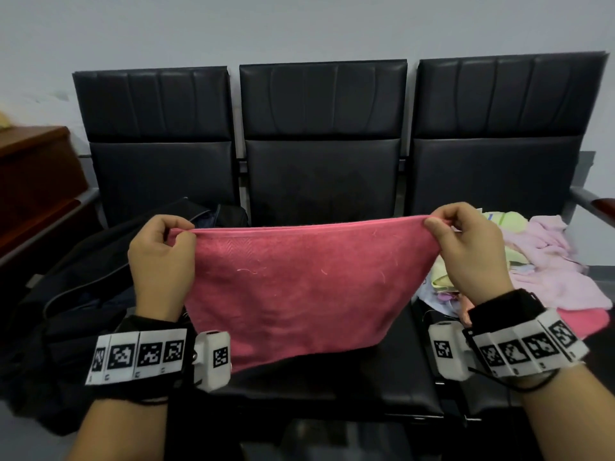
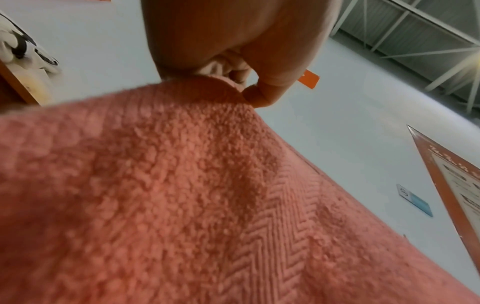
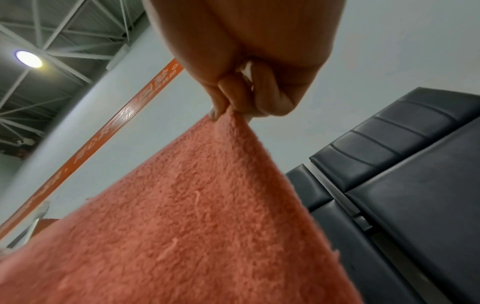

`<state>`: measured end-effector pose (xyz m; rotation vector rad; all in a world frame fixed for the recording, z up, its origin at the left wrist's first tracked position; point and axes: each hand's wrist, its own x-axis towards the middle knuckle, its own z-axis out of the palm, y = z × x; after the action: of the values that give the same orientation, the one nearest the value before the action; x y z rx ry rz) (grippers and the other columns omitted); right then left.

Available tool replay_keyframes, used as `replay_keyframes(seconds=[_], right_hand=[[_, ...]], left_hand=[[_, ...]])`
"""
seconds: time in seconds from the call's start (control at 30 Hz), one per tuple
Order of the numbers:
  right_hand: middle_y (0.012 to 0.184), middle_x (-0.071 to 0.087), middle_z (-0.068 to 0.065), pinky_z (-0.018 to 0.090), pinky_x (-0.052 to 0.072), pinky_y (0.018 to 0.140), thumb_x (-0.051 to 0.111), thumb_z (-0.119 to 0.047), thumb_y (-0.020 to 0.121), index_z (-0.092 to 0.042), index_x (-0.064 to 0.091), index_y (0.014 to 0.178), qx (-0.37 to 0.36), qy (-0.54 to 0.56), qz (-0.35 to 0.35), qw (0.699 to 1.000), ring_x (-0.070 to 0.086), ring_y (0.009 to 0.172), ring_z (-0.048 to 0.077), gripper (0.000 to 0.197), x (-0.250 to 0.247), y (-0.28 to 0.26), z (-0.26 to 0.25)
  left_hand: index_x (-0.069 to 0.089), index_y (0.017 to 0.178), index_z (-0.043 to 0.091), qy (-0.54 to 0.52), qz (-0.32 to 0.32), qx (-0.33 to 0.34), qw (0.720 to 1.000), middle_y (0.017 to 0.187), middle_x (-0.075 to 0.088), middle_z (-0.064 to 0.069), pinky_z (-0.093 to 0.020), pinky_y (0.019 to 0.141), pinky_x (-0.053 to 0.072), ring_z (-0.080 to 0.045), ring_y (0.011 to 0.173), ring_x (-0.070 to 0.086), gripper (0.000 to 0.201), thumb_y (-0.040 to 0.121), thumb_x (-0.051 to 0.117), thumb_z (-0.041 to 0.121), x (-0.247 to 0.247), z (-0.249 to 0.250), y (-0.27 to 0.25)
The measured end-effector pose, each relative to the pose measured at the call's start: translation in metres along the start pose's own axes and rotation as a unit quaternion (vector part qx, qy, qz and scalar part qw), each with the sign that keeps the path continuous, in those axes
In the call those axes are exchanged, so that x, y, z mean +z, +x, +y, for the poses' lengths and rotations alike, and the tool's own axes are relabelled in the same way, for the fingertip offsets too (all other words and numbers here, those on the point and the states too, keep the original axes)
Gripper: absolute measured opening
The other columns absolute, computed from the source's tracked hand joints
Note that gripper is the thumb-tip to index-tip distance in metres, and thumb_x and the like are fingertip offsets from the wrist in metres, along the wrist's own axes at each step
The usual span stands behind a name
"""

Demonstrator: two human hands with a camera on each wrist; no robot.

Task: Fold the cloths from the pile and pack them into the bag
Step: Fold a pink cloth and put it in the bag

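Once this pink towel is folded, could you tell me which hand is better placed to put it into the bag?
Left, probably. The left hand holds the pink towel directly above the black bag; the right hand hangs nearer the cloth pile.

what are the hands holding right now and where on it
Both hold one pink towel by its top edge: the left hand pinches the left upper corner, the right hand the right upper corner. The rest hangs down.

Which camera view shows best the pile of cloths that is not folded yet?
The head view: the pile of cloths lies on the right seat, partly behind the right hand. Both wrist views show only the pink towel, not the pile.
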<state>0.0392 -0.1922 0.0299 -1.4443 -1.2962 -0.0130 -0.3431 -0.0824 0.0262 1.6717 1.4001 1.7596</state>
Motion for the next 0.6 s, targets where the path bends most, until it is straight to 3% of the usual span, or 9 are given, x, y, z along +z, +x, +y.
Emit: replay_keyframes(seconds=[0.07, 0.13, 0.2, 0.27, 0.3, 0.37, 0.47, 0.6], right_hand=[[0.069, 0.064, -0.009, 0.01, 0.045, 0.055, 0.063, -0.02, 0.093, -0.023, 0.06, 0.081, 0.039, 0.026, -0.009, 0.999, 0.062, 0.06, 0.0, 0.013, 0.01, 0.01, 0.006], [0.067, 0.066, 0.005, 0.023, 0.05, 0.045, 0.061, -0.016, 0.095, -0.018, 0.057, 0.079, 0.108, 0.076, -0.031, 0.991, 0.067, 0.051, 0.015, 0.017, 0.024, 0.018, 0.014], [0.074, 0.068, 0.018, 0.038, 0.059, 0.057, 0.06, -0.01, 0.095, -0.014, 0.058, 0.079, 0.138, 0.081, -0.047, 0.986, 0.072, 0.064, 0.029, 0.016, 0.036, 0.026, 0.023], [0.082, 0.07, 0.017, 0.052, 0.058, 0.078, 0.063, -0.01, 0.092, -0.011, 0.062, 0.082, 0.132, 0.04, -0.069, 0.988, 0.071, 0.081, 0.035, 0.01, 0.043, 0.035, 0.03], [0.083, 0.071, 0.014, 0.053, 0.055, 0.083, 0.065, -0.011, 0.091, -0.011, 0.064, 0.083, 0.123, 0.022, -0.075, 0.989, 0.07, 0.084, 0.033, 0.008, 0.043, 0.04, 0.03], [0.085, 0.072, 0.006, 0.047, 0.055, 0.086, 0.066, -0.011, 0.09, -0.014, 0.067, 0.084, 0.096, 0.023, -0.057, 0.993, 0.069, 0.085, 0.024, 0.007, 0.038, 0.052, 0.028], [0.093, 0.074, -0.001, 0.026, 0.055, 0.084, 0.064, -0.012, 0.091, -0.02, 0.069, 0.087, 0.05, 0.078, -0.006, 0.996, 0.068, 0.087, 0.009, 0.01, 0.025, 0.064, 0.015], [0.095, 0.073, -0.003, 0.021, 0.052, 0.081, 0.063, -0.01, 0.092, -0.016, 0.067, 0.089, 0.034, 0.117, -0.009, 0.993, 0.068, 0.088, 0.009, 0.008, 0.015, 0.047, 0.014]], left_hand=[[0.063, 0.071, 0.03, 0.014, -0.027, -0.028, 0.999, 0.069, 0.062, 0.011, -0.009, 0.056, 0.041, 0.004, 0.06, 0.054, 0.018, 0.072, 0.049, 0.018, 0.012, -0.009, 0.009], [0.065, 0.074, 0.025, 0.04, -0.076, -0.059, 0.995, 0.072, 0.064, 0.007, -0.022, 0.062, 0.045, -0.003, 0.064, 0.055, 0.023, 0.077, 0.049, 0.008, 0.028, -0.022, 0.019], [0.067, 0.078, 0.02, 0.07, -0.111, -0.085, 0.988, 0.079, 0.067, -0.001, -0.029, 0.071, 0.047, -0.018, 0.075, 0.061, 0.027, 0.08, 0.05, -0.001, 0.043, -0.035, 0.027], [0.066, 0.078, 0.02, 0.073, -0.116, -0.108, 0.985, 0.083, 0.069, -0.005, -0.034, 0.075, 0.05, -0.024, 0.081, 0.063, 0.027, 0.08, 0.05, -0.002, 0.051, -0.043, 0.038], [0.066, 0.078, 0.022, 0.06, -0.11, -0.112, 0.986, 0.083, 0.069, -0.004, -0.035, 0.076, 0.051, -0.025, 0.082, 0.064, 0.028, 0.079, 0.051, -0.002, 0.052, -0.044, 0.043], [0.066, 0.078, 0.024, 0.029, -0.091, -0.089, 0.991, 0.082, 0.068, 0.001, -0.033, 0.075, 0.052, -0.019, 0.08, 0.064, 0.029, 0.081, 0.053, -0.002, 0.054, -0.037, 0.054], [0.063, 0.078, 0.03, -0.009, -0.066, -0.027, 0.997, 0.081, 0.067, 0.008, -0.016, 0.066, 0.048, -0.003, 0.072, 0.061, 0.033, 0.084, 0.054, -0.001, 0.052, -0.019, 0.064], [0.062, 0.078, 0.032, -0.023, -0.056, 0.012, 0.998, 0.081, 0.064, 0.012, -0.005, 0.066, 0.044, 0.009, 0.072, 0.059, 0.033, 0.082, 0.051, 0.0, 0.044, -0.013, 0.053]])
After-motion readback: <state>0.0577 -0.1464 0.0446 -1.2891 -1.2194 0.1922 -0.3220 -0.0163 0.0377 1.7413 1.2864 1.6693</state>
